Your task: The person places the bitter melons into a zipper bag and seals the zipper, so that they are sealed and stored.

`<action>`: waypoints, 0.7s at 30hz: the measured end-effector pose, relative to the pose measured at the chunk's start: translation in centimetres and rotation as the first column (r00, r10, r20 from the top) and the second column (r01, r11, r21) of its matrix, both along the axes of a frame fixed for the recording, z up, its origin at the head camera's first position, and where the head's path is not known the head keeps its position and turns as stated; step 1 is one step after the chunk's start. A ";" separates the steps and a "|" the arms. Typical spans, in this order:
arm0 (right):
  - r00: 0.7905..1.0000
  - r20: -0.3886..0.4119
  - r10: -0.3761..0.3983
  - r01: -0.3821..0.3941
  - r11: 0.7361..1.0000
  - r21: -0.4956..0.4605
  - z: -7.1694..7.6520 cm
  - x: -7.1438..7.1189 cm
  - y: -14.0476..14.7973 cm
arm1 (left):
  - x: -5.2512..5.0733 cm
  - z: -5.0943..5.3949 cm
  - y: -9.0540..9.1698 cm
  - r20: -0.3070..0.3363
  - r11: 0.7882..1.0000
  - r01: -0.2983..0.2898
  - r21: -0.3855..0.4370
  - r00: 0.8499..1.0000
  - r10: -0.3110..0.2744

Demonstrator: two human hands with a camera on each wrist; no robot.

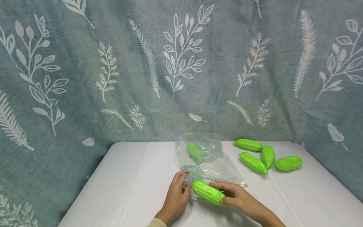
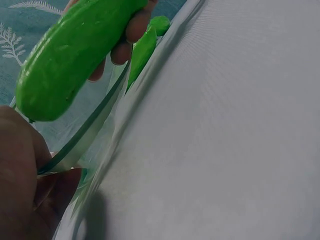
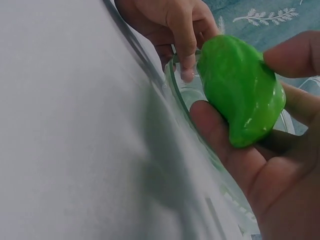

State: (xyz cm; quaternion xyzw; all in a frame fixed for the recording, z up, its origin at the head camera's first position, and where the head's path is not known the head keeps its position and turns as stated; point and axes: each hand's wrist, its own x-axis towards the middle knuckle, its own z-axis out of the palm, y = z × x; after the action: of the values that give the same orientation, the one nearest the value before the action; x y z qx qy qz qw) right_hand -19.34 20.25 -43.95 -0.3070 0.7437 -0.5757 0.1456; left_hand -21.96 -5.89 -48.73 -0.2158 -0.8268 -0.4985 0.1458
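Observation:
My right hand [image 1: 242, 199] grips a glossy, ridged green bitter melon [image 1: 208, 191] by its right end, thumb on one side and fingers on the other. The fruit is tilted, its free end pointing left over the mouth of a clear plastic zip bag [image 1: 225, 168]. At the bag's near left edge, my left hand [image 1: 176, 196] pinches the rim between thumb and fingers. In the left wrist view the bag's rim [image 2: 92, 122] stands apart as a gap, with the held fruit just above it. A second bitter melon [image 1: 194, 153] lies inside the bag, towards its far end.
Several more bitter melons [image 1: 253, 163] lie loosely grouped on the white table [image 1: 122, 186], right of the bag. One of them [image 1: 288, 163] is farthest right. A grey-green curtain [image 1: 198, 107] with white leaf prints hangs behind the table and along both sides.

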 end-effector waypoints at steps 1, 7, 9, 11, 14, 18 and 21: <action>1.000 0.007 -0.019 0.019 1.000 0.014 0.0 0.1 -0.1 | 0.0 0.0 0.0 0.009 1.000 -0.004 -0.006 1.000 0.004; 0.987 0.015 -0.160 0.158 0.984 0.082 -0.2 0.4 -0.9 | 0.0 -0.1 -0.1 0.013 1.000 -0.009 -0.018 1.000 0.009; 0.981 0.001 -0.192 0.191 0.978 0.085 -0.3 0.5 -1.1 | 0.0 -0.2 -0.2 0.008 1.000 -0.002 -0.012 1.000 0.002; 0.975 -0.009 -0.222 0.222 0.972 0.080 -0.4 0.6 -1.3 | 0.0 -0.2 -0.2 0.008 1.000 0.002 -0.007 1.000 -0.002; 0.953 -0.001 -0.303 0.302 0.950 0.080 -0.5 0.8 -1.6 | -0.1 -0.3 -0.1 0.005 1.000 0.007 -0.002 1.000 -0.007; 0.887 0.019 -0.461 0.458 0.885 0.082 -0.4 1.0 -2.1 | 0.0 -0.4 -0.1 -0.030 1.000 0.013 -0.002 0.999 -0.013; 0.837 0.018 -0.547 0.544 0.836 0.078 -0.4 1.1 -2.7 | 0.0 -0.4 -0.1 -0.054 1.000 0.012 -0.007 0.998 -0.013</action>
State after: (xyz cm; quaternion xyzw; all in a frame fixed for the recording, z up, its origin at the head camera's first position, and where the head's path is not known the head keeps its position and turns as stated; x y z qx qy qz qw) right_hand -18.28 17.54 -44.36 -0.0659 0.8170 -0.5729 0.0012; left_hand -22.01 -5.99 -49.18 -0.2347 -0.8229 -0.4907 0.1641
